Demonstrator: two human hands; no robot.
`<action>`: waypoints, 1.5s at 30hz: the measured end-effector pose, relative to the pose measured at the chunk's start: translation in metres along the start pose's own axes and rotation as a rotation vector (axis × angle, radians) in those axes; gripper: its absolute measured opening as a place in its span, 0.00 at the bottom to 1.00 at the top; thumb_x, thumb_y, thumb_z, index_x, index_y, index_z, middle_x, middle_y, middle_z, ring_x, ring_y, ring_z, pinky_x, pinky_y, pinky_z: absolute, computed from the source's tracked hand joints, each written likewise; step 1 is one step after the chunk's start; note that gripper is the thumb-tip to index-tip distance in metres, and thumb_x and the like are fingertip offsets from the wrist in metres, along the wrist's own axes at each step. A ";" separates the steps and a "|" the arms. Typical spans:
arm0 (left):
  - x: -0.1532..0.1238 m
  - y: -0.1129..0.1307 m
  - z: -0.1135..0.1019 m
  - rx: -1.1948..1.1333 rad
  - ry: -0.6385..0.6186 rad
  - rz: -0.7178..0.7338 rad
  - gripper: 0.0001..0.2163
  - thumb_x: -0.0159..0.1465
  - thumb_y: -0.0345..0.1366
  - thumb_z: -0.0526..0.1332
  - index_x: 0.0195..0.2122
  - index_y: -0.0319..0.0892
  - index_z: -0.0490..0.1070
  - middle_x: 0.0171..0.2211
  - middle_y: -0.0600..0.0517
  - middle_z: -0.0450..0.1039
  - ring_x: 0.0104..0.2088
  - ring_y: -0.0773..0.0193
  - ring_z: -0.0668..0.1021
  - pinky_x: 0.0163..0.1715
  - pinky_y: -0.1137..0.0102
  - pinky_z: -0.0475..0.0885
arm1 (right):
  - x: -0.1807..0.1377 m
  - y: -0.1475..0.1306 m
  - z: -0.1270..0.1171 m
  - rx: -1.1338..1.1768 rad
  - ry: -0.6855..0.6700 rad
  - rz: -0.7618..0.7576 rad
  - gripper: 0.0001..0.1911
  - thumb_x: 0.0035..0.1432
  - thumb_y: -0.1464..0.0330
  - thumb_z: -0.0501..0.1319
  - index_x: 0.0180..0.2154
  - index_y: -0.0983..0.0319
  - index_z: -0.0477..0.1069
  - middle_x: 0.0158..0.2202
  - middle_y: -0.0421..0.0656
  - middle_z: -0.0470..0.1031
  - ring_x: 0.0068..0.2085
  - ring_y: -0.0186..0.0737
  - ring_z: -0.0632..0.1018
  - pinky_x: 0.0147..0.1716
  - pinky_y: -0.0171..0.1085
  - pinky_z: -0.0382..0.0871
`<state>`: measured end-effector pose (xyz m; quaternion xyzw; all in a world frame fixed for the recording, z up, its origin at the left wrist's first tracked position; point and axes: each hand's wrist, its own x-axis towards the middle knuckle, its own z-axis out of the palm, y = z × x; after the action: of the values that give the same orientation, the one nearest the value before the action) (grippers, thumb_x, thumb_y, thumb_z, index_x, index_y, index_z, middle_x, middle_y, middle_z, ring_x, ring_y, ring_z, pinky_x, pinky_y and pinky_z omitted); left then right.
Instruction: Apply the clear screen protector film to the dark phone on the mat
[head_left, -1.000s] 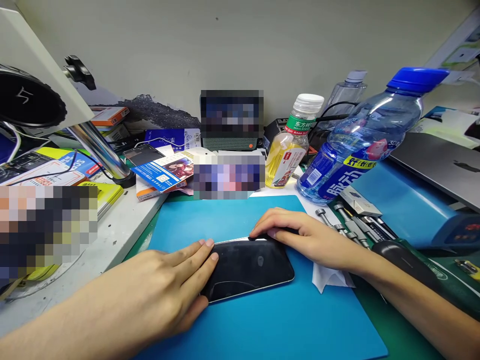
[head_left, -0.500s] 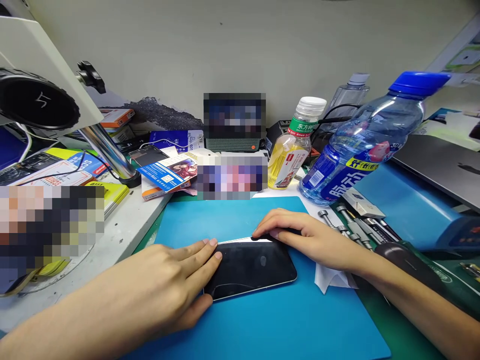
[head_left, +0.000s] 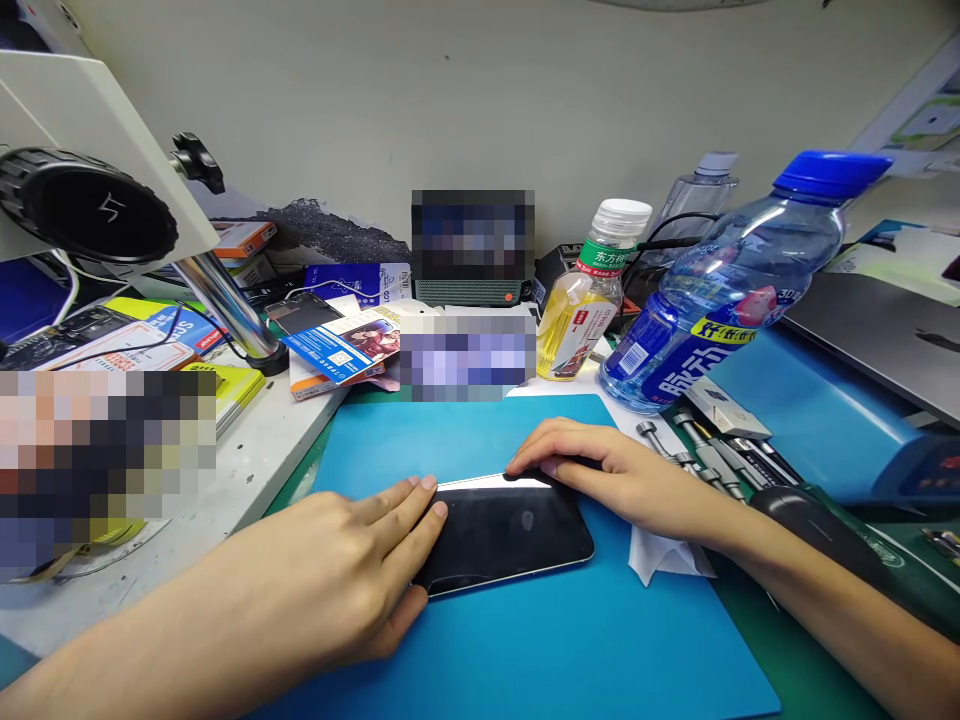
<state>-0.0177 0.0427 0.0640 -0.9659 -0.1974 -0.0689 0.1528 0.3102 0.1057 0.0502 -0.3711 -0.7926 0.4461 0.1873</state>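
A black smartphone (head_left: 502, 535) lies flat, screen up, on the blue mat (head_left: 600, 640). My left hand (head_left: 367, 570) grips its left end, fingers over the far corner and thumb at the near one. With fingers bent together, my right hand (head_left: 574, 455) holds the far edge toward the right, its fingertips on the rim. A pale strip of reflection runs along the far side of the screen. The underside of the phone is hidden.
A crumpled white tissue (head_left: 664, 555) lies under my right wrist. Screwdrivers (head_left: 709, 450), a tea bottle (head_left: 585, 300) and a large blue-capped bottle (head_left: 720, 290) stand or lie to the right. At left rises a microscope stand (head_left: 232, 305); a laptop (head_left: 892, 340) sits far right.
The camera view has shifted slightly, so the left-side objects appear a little further right. Both hands keep nearly the same hold on the smartphone.
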 end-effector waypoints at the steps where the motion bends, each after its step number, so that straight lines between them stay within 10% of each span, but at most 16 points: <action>1: 0.000 0.002 0.001 0.032 0.000 0.012 0.18 0.71 0.30 0.63 0.59 0.28 0.83 0.57 0.37 0.86 0.50 0.48 0.92 0.40 0.61 0.92 | 0.000 0.000 0.000 0.000 0.000 0.000 0.15 0.78 0.60 0.61 0.51 0.55 0.87 0.54 0.45 0.86 0.57 0.48 0.84 0.63 0.47 0.73; 27: 0.001 0.014 0.003 0.170 0.039 -0.018 0.22 0.78 0.25 0.50 0.59 0.30 0.84 0.57 0.40 0.86 0.52 0.51 0.91 0.40 0.63 0.89 | 0.001 0.000 0.000 -0.005 0.001 -0.003 0.15 0.77 0.61 0.61 0.51 0.56 0.87 0.54 0.43 0.86 0.57 0.44 0.84 0.61 0.42 0.72; 45: -0.009 0.020 0.005 0.193 -0.048 0.004 0.23 0.73 0.37 0.67 0.65 0.28 0.79 0.62 0.34 0.83 0.60 0.43 0.87 0.49 0.58 0.82 | 0.001 0.000 -0.002 -0.023 -0.005 0.001 0.16 0.78 0.59 0.61 0.51 0.55 0.87 0.54 0.45 0.86 0.56 0.47 0.84 0.60 0.44 0.74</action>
<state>-0.0174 0.0238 0.0525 -0.9484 -0.2050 -0.0262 0.2404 0.3104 0.1079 0.0506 -0.3725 -0.7979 0.4380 0.1809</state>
